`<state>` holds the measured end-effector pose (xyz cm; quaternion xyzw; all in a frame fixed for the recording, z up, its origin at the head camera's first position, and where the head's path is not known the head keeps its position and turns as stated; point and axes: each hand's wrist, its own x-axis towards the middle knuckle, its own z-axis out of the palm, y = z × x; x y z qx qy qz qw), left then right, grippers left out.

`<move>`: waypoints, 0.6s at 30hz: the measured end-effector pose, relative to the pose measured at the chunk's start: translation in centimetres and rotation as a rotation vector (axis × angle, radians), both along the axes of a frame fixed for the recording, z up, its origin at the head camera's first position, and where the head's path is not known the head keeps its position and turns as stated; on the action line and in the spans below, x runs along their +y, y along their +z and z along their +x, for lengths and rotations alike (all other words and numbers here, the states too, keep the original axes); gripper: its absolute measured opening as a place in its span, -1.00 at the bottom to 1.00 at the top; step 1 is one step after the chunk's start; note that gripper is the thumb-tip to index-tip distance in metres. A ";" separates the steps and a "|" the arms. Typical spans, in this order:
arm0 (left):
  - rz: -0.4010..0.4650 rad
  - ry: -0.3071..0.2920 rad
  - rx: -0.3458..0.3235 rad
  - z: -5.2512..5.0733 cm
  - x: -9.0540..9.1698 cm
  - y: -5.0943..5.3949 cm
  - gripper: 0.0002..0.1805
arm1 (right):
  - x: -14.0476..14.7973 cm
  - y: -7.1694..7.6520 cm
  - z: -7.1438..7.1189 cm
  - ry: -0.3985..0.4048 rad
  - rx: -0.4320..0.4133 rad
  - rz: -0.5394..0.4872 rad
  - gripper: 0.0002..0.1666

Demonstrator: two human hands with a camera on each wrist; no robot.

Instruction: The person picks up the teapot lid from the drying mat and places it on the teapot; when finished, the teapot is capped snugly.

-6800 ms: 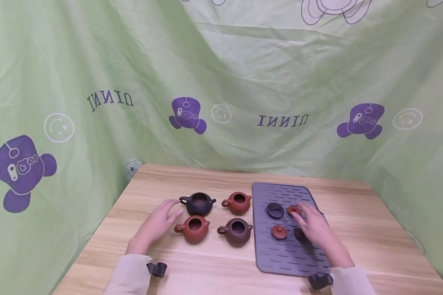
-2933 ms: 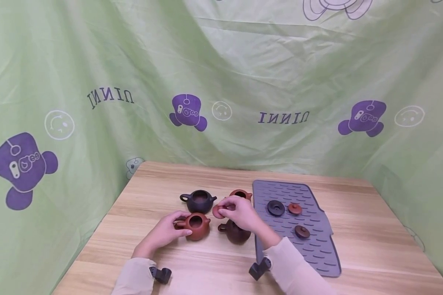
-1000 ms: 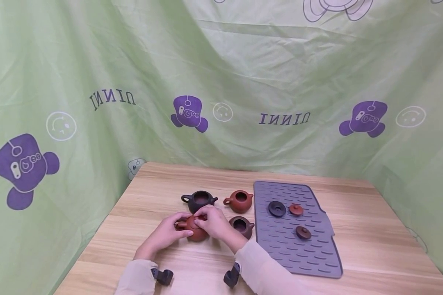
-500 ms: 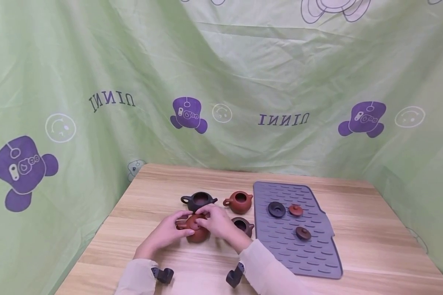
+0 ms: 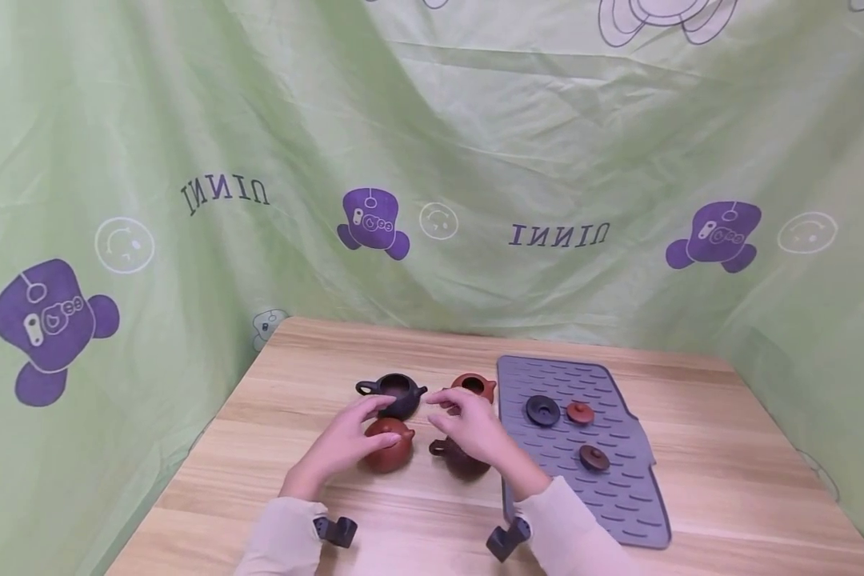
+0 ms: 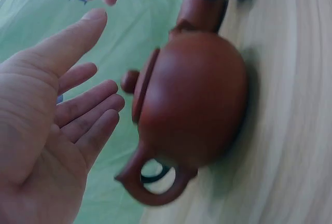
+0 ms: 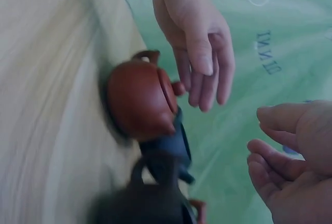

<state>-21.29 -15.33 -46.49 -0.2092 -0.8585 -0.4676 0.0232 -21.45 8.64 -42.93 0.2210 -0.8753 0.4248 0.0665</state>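
A red clay teapot [image 5: 389, 454] stands upright at the front left with its knobbed lid [image 6: 145, 89] seated on top, as both wrist views show. My left hand [image 5: 344, 442] hovers above its handle side, fingers spread and apart from it. To the right, my right hand [image 5: 478, 430] hangs in the air over a dark brown lidless teapot [image 5: 468, 466], partly covering it, and holds nothing. Behind these stand a black lidless teapot [image 5: 402, 398] and a second red lidless teapot [image 5: 475, 386], the latter partly hidden by my right hand.
On the right lies a grey ridged mat [image 5: 569, 496]. It bears a black lid [image 5: 543, 410], a red lid [image 5: 580, 413] and a brown lid [image 5: 594, 458]. A green printed curtain [image 5: 432, 296] hangs behind the wooden table [image 5: 720, 480].
Earlier, my right hand carried a red lid from the mat onto the front red teapot while my left hand held that pot. Now both hands have let go and lifted, the right moving rightward.
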 end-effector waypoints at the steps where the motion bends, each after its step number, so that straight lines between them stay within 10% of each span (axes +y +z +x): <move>1: 0.001 -0.007 0.005 0.0 0.3 0.1 -0.35 | 0.6 0.0 0.1 -0.012 0.012 -0.003 -0.76; 18: -0.138 -0.102 0.060 0.2 5.0 0.2 -0.39 | 12.4 0.1 2.2 -0.267 -0.052 0.100 -0.73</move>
